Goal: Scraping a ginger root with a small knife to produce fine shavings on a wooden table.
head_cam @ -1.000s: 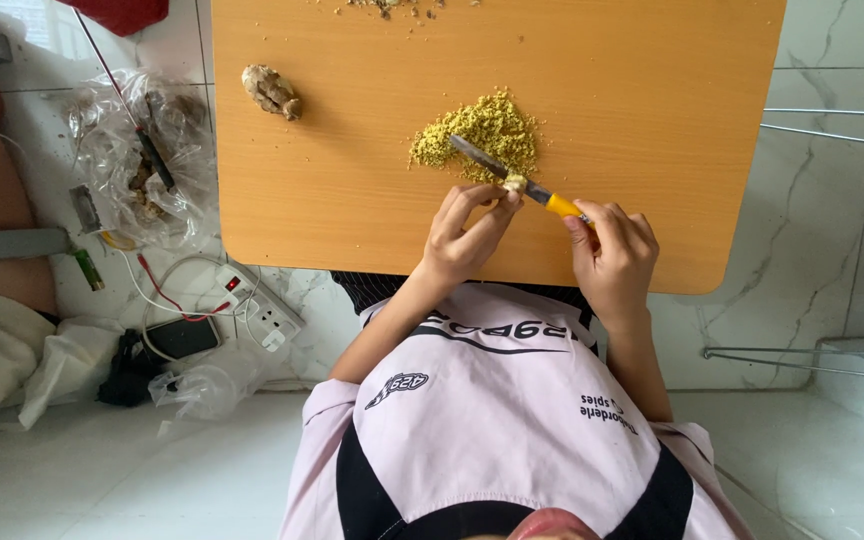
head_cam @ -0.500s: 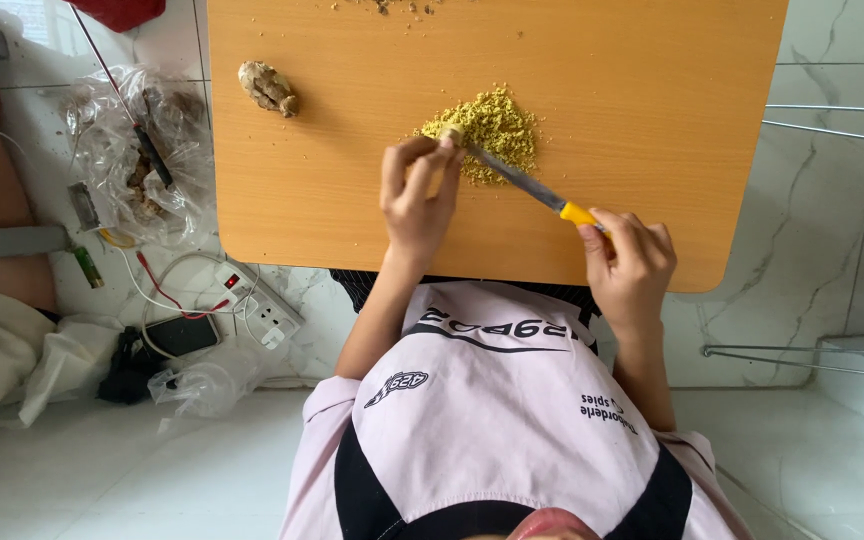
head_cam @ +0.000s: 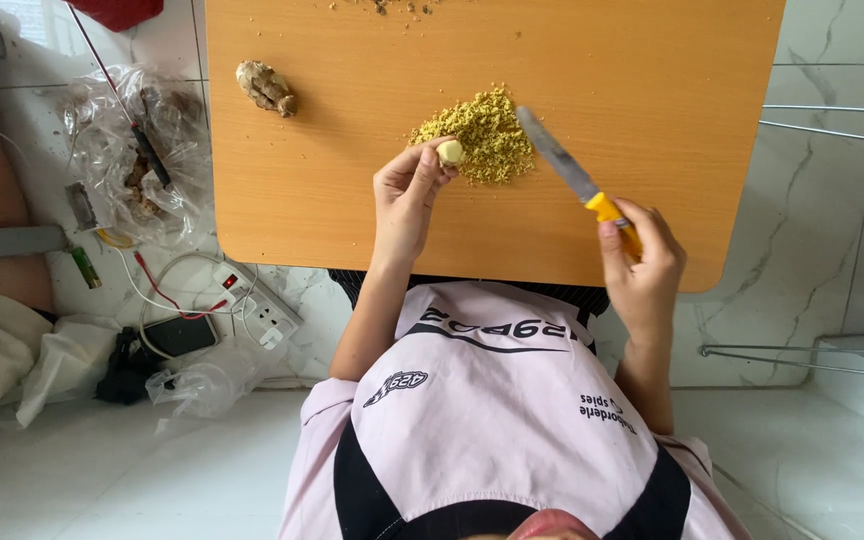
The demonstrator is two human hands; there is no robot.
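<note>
My left hand (head_cam: 407,195) pinches a small pale peeled ginger piece (head_cam: 450,152) at the near edge of a pile of minced yellow ginger (head_cam: 482,135) on the orange wooden table (head_cam: 352,210). My right hand (head_cam: 642,260) grips the yellow handle of a knife (head_cam: 570,170). Its blade points up and left, lifted just to the right of the pile. A whole unpeeled ginger root (head_cam: 266,88) lies at the table's far left.
On the tiled floor to the left lie a clear plastic bag of ginger (head_cam: 137,160), a white power strip with red cable (head_cam: 252,305), a black phone (head_cam: 177,335) and crumpled plastic. Some scraps (head_cam: 397,6) sit at the table's far edge. Metal rack bars (head_cam: 832,120) stand at the right.
My left hand moved from the pile's left side back toward me and now holds up a ginger piece. My right hand drew the knife to the right, off the pile.
</note>
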